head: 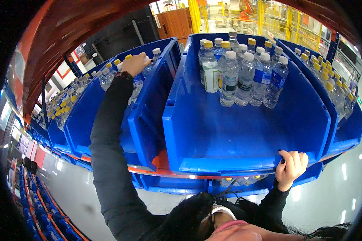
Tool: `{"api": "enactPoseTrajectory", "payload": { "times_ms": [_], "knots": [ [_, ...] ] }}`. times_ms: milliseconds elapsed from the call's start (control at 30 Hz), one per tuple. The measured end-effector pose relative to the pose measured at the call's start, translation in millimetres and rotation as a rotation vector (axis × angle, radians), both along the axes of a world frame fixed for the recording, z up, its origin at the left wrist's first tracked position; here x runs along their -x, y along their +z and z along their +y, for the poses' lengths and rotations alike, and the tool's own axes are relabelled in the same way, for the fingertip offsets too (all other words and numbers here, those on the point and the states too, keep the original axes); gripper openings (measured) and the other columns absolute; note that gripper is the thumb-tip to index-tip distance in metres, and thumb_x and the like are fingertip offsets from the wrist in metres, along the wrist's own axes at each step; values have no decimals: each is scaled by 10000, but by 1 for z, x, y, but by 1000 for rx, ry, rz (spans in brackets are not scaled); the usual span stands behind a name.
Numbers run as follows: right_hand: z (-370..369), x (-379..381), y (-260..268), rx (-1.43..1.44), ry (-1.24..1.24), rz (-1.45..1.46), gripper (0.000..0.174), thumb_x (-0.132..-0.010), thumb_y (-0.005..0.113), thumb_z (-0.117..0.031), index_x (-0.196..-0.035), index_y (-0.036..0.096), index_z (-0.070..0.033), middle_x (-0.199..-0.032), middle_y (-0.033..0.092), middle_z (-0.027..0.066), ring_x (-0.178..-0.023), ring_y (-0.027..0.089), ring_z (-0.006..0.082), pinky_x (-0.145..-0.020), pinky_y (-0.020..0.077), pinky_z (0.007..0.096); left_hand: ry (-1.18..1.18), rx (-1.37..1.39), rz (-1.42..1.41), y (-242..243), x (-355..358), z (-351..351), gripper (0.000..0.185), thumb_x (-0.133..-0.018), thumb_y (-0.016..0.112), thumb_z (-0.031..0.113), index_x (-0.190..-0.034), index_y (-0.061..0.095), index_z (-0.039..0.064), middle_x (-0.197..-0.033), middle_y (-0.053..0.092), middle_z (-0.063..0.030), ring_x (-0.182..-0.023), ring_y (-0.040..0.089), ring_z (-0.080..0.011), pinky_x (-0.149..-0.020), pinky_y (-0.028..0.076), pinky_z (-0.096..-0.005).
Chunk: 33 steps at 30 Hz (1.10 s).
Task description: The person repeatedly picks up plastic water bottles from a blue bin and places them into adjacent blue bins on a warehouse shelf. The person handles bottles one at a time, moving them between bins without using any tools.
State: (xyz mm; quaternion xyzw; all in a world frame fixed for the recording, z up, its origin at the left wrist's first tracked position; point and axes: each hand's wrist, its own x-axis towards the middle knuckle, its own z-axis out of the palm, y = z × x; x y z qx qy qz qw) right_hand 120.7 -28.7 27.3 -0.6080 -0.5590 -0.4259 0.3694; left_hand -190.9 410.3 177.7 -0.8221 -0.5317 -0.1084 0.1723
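My left hand (135, 64) reaches deep into a blue plastic bin (125, 144) on the left, its fingers at the white cap of a clear plastic bottle (147, 68). Whether it grips that cap cannot be told. Beside it stands another white-capped bottle (157, 54). My right hand (292, 168) rests with curled fingers on the front lip of the middle blue bin (229, 164). Toward the back of that bin, several clear bottles with white or yellow caps stand upright, among them a front one with a dark label (229, 81).
More bottles fill a bin (347, 135) at the right and bins at the far left. An orange rack beam (181, 175) runs under the bins, with a lower row of blue bins (175, 185) beneath. A red-brown beam (63, 27) arches overhead. Yellow fencing (259, 18) stands behind.
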Motion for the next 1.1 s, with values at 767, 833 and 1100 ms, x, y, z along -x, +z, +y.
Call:
{"api": "enactPoseTrajectory", "payload": {
  "times_ms": [767, 833, 1100],
  "knots": [
    [1, -4, 0, -6, 50, -3, 229, -544, 579, -125, -756, 662, -102, -627, 541, 23, -576, 442, 193, -563, 337, 321, -381, 162, -428, 147, 194, -225, 575, -822, 544, 440, -1210, 510, 18, -1120, 558, -104, -1053, 527, -185, -927, 389, -287],
    [1, -4, 0, -5, 53, 3, 221, -550, 585, -132, -755, 663, -107, -630, 542, 18, -577, 442, 191, -559, 335, 323, -472, 167, -625, 146, 191, -218, 609, -854, 541, 426, -1297, 430, 23, -1206, 530, -142, -1114, 523, -221, -961, 402, -331],
    [0, -6, 0, -17, 61, -10, 196, -601, 594, -179, -773, 671, -126, -650, 553, -3, -579, 446, 187, -562, 345, 324, -1050, 211, -175, 128, -1, -188, 360, -927, 479, 266, -1222, 495, 60, -1148, 545, -68, -1087, 519, -193, -946, 397, -300]
  ]
}}
